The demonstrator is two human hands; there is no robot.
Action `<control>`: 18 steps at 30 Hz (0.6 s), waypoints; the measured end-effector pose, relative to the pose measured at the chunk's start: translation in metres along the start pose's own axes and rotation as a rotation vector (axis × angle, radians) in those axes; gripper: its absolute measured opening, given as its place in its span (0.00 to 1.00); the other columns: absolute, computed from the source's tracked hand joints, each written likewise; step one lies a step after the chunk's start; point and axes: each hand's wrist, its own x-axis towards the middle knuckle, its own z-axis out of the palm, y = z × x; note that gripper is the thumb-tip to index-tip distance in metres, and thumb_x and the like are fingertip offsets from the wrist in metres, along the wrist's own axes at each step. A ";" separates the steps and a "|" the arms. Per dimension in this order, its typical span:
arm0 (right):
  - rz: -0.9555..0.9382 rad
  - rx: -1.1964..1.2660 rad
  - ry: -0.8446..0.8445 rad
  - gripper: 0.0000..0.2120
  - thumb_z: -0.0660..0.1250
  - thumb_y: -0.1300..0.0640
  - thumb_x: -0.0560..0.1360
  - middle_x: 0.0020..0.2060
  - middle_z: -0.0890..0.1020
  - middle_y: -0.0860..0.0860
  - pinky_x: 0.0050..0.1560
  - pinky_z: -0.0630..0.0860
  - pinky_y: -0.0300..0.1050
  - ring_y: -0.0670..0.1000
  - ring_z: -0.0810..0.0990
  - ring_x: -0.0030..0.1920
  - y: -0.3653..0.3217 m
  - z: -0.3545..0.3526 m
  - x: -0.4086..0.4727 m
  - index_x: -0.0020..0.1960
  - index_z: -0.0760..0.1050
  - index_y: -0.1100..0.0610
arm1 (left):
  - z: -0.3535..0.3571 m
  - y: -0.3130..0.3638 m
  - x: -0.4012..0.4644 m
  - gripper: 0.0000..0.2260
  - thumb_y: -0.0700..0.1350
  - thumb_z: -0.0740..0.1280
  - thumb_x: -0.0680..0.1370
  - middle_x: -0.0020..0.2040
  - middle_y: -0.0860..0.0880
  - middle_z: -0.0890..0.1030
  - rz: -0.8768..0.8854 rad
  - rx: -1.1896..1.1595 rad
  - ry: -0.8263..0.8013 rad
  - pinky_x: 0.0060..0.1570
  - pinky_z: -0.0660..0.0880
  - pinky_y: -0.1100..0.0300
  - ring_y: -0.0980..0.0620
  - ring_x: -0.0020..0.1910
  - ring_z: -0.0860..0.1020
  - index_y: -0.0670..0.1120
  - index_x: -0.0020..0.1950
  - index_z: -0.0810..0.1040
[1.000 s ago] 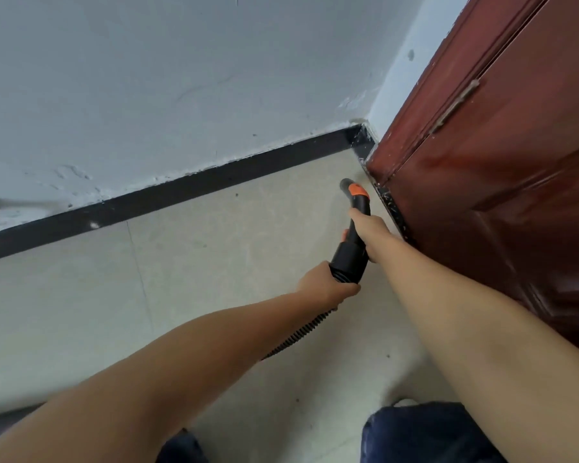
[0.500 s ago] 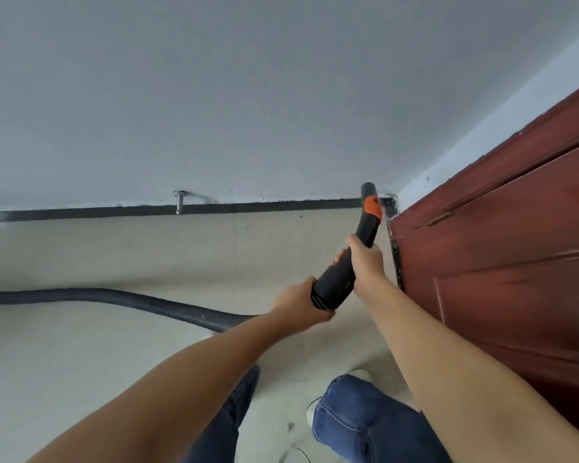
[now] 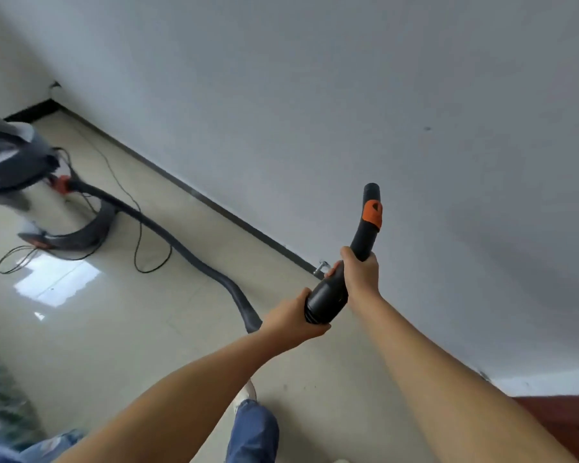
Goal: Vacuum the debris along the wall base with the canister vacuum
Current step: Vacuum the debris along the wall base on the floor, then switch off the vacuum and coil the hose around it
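Note:
Both hands hold the black vacuum handle [image 3: 360,242], which has an orange slider near its open tip. My right hand [image 3: 360,272] grips the curved neck. My left hand [image 3: 291,320] grips the thick lower end where the ribbed hose joins. The tip points up in front of the white wall [image 3: 381,111], well above the floor. The dark hose [image 3: 181,248] snakes across the floor to the canister vacuum [image 3: 10,162] at the far left. The black wall base [image 3: 214,208] runs diagonally behind it.
A thin black power cord [image 3: 137,235] loops over the glossy tile floor [image 3: 114,312] near the canister. A small metal door stop [image 3: 321,267] sticks out at the wall base. A corner of the red door [image 3: 562,416] shows at lower right. My jeans-clad leg [image 3: 253,432] is below.
The view swung left from the door corner, so the canister and the long hose came into sight. Both hands kept their grip while the handle tip rose from the floor to in front of the wall.

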 end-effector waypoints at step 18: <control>-0.207 -0.140 -0.535 0.17 0.67 0.57 0.74 0.33 0.77 0.55 0.46 0.80 0.56 0.54 0.77 0.30 -0.037 0.338 -0.101 0.62 0.69 0.58 | -0.240 -0.169 -0.079 0.19 0.51 0.73 0.69 0.46 0.52 0.80 -0.168 -0.311 0.520 0.49 0.80 0.52 0.53 0.45 0.80 0.53 0.55 0.70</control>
